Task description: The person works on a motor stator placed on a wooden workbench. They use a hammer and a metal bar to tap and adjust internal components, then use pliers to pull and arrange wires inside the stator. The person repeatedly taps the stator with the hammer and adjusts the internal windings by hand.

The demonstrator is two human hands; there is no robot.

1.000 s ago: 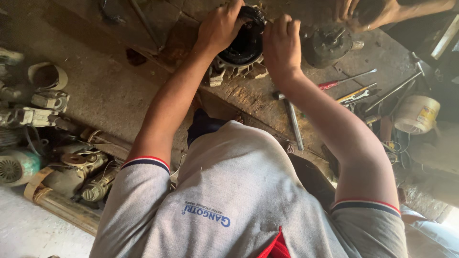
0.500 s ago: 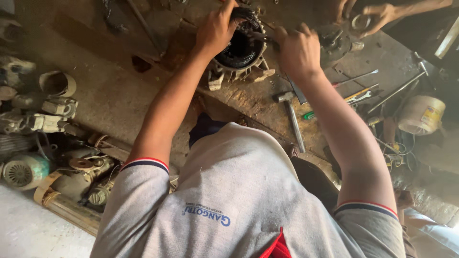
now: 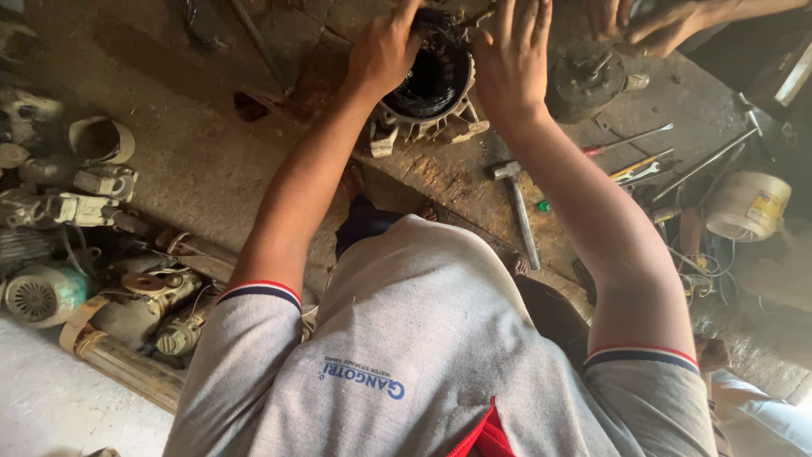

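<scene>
A: Left hand (image 3: pixel 385 52) clamped over the rim of the round motor housing (image 3: pixel 427 85), fingers curled down its far side; right hand (image 3: pixel 512 59) laid against the housing's other edge, fingers spread and straight, not closed round anything.

B: Housing sitting between the two hands on the worn wooden bench (image 3: pixel 457 173); dark windings visible inside; top of it cut off by the frame edge.

A: Hard to tell whether the right fingertips press the metal or only brush it; thin rod near those fingertips too blurred to name.

B: Just beyond the right hand, a second grey motor part (image 3: pixel 588 80); above that, another person's hand (image 3: pixel 660 21), mostly out of frame, holding something unclear.

A: Below the right wrist, a hammer (image 3: pixel 516 203) lying flat on the bench; further out from that wrist, a red-handled screwdriver (image 3: pixel 626 140), a spanner (image 3: pixel 643 169), a long metal rod (image 3: pixel 706 161), a pale plastic tub (image 3: pixel 748 203) with tangled wires beside it.

B: Bench scarred, stained, dusty; lower part hidden under the grey shirt (image 3: pixel 423 355).

A: Off to the left arm's side, bare concrete floor (image 3: pixel 169 144); old motors and pump parts (image 3: pixel 51 288) heaped there, well apart from the hands; dim light, details murky.
</scene>
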